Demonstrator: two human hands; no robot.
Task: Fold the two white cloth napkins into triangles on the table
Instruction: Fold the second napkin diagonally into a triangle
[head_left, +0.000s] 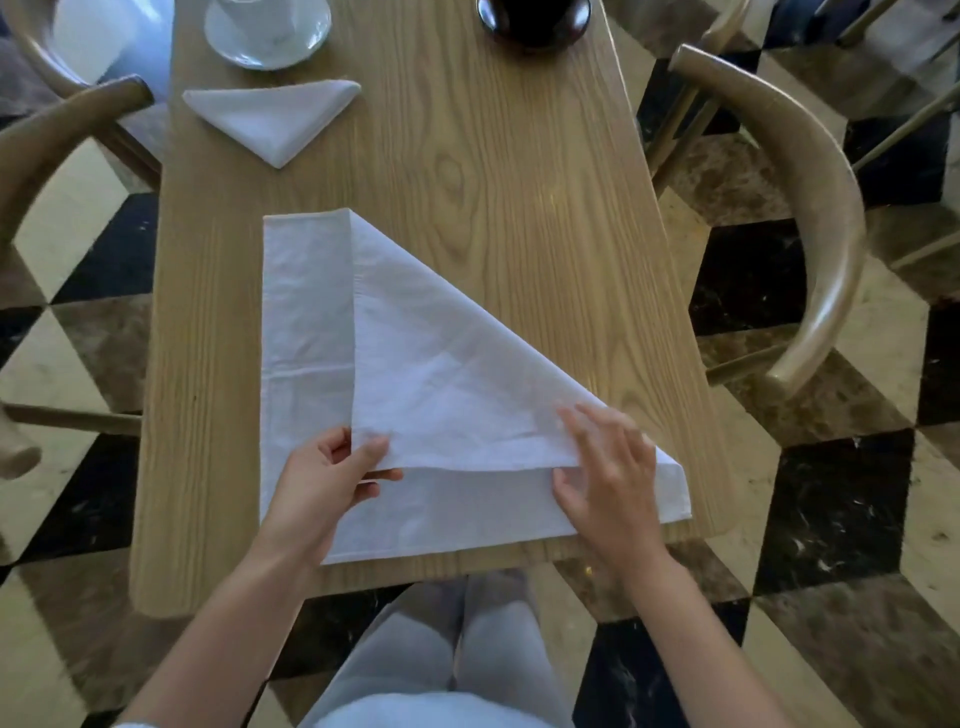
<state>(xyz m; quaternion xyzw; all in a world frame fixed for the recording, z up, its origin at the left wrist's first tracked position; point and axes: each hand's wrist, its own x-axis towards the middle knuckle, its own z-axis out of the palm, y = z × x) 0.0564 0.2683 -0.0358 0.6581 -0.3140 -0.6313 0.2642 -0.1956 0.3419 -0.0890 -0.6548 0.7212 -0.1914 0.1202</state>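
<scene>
A saucer (267, 39) and dark bowl (535, 21) sit at the tabletop's (519, 171) far end beside a finished triangular napkin (272, 117), its tip pointing at the person. Nearer, the left hand (332, 483) pinches the large napkin's (415, 374) folded corner; the right hand (608, 478) presses it with fingers spread, diagonal fold running far-left to near-right.
</scene>
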